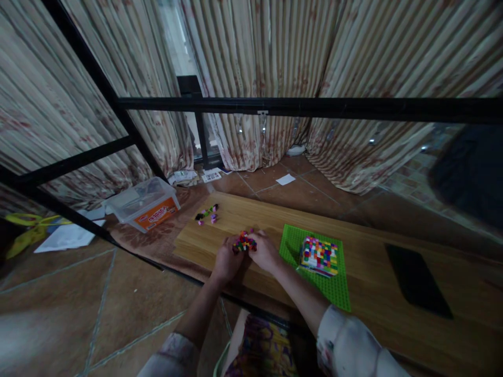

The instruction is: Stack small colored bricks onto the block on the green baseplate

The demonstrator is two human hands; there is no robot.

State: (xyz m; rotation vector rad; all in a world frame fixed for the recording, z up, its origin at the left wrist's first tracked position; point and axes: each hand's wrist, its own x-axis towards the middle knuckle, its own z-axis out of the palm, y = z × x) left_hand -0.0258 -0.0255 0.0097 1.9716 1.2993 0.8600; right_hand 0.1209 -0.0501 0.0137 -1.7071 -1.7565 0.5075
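Over the wooden table, my left hand (228, 260) and my right hand (264, 252) are close together, fingers curled in around a cluster of small coloured toy bricks (244, 242). Red, orange, yellow, green and purple pieces show in it; whether they are joined or loose I cannot tell. Beside my right forearm lies a green studded baseplate (288, 248). A block built of many-coloured bricks (320, 255) stands on it. Farther off to the left are a few small black, green and pink-purple pieces (207, 213), apart from my hands.
The long wooden table (365, 293) carries a dark flat rectangular thing (418, 280) at the right. A clear plastic box with an orange label (157, 214) sits beyond its left end. Black metal bars (291, 106) run across behind it, before striped curtains (267, 52).
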